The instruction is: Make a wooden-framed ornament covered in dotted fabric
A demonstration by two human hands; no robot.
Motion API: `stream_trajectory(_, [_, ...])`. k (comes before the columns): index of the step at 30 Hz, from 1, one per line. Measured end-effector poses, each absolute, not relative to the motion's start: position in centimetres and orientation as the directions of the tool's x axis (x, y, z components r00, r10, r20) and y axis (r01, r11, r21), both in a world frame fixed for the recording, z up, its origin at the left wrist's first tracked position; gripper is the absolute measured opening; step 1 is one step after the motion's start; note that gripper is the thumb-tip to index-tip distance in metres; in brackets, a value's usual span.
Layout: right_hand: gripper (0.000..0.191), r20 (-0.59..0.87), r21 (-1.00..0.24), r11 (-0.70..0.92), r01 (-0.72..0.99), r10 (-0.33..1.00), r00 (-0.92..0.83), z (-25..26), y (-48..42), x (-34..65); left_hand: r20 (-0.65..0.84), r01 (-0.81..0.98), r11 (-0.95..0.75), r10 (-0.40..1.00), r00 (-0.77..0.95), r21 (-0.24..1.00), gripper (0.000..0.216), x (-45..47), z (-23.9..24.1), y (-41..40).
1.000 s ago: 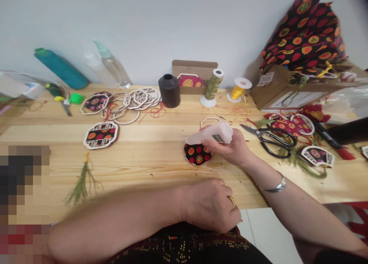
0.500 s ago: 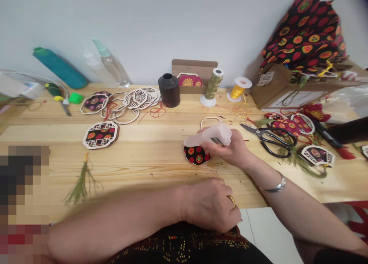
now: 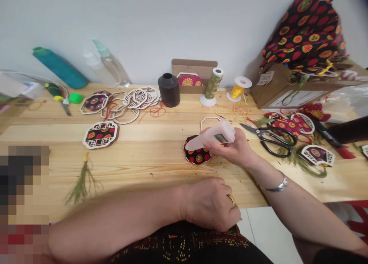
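My right hand (image 3: 231, 149) is wrapped round a translucent glue bottle (image 3: 211, 135), tipped so its nozzle points down-left over a round piece covered in black fabric with red and yellow dots (image 3: 197, 154) on the wooden table (image 3: 149, 156). A bare wooden frame (image 3: 208, 121) lies just behind that piece. My left hand (image 3: 211, 204) rests at the table's near edge with its fingers curled under; a ring shows on it, and nothing can be seen in it.
Black scissors (image 3: 273, 137) lie right of my hand, among finished ornaments (image 3: 316, 154). Thread spools (image 3: 213, 87) and a black cone (image 3: 169, 89) stand at the back. Wooden frames (image 3: 138, 97) and a fabric-filled frame (image 3: 100, 134) lie left. A green tassel (image 3: 80, 181) lies near the front.
The glue bottle has tilted slightly, its nozzle shifting over the dotted piece as my right hand turned. My left hand has stayed where it was.
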State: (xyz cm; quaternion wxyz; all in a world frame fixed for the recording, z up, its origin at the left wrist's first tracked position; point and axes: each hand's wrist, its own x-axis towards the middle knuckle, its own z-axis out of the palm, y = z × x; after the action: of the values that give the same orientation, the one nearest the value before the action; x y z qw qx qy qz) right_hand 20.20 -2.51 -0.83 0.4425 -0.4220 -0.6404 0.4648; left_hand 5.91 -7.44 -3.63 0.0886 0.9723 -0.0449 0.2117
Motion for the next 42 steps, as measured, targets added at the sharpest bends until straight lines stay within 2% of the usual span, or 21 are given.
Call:
stream_trajectory(9, [0.017,0.219,-0.925,0.301,0.231,0.921,-0.322,-0.7,-2.5,20.4,0.443,-0.129,-0.980,-0.050,0.895,0.149,0.025,6.0,-3.8,-7.4])
stream_trajectory(20, [0.016,0.195,-0.918,0.307,0.251,0.900,-0.389,-0.4,-2.7,20.9,0.411,-0.128,-0.981,-0.058,0.910,0.144,0.026,6.0,-3.7,-7.4])
stream_trajectory(24, [0.014,0.175,-0.927,0.277,0.252,0.916,-0.361,-0.4,-2.7,20.9,0.457,-0.109,-0.984,-0.034,0.889,0.138,0.027,5.9,-3.6,-7.3])
stream_trajectory(27, [0.016,0.145,-0.958,0.207,0.200,0.947,-0.286,-0.3,-2.7,20.8,0.520,-0.044,-0.991,0.030,0.854,0.129,0.030,5.9,-3.1,-7.0])
stream_trajectory(31, [0.025,0.061,-0.998,0.065,0.016,0.983,-0.176,-0.6,-2.2,21.0,0.588,0.089,-0.993,0.121,0.800,0.083,0.029,5.9,-1.5,-6.6])
stream_trajectory(36, [0.032,0.010,-0.987,-0.003,-0.159,0.996,-0.084,-1.6,-1.5,21.3,0.629,0.117,-0.993,0.107,0.770,0.026,0.025,4.6,0.9,-7.7])
stream_trajectory(38, [0.034,0.003,-0.981,-0.012,-0.194,0.997,-0.074,-1.7,-1.3,21.4,0.674,0.165,-0.983,0.172,0.718,0.075,0.019,3.3,1.0,-8.2])
stream_trajectory(40, [0.033,-0.003,-0.978,-0.022,-0.208,0.996,-0.091,-1.6,-1.3,21.4,0.725,0.361,-0.913,0.377,0.577,0.188,0.021,1.9,0.6,-8.3])
stream_trajectory(42, [0.034,-0.007,-0.980,-0.031,-0.196,0.993,-0.119,-1.5,-1.4,21.4,0.692,0.572,-0.759,0.593,0.412,0.310,0.049,0.6,-0.4,-8.0])
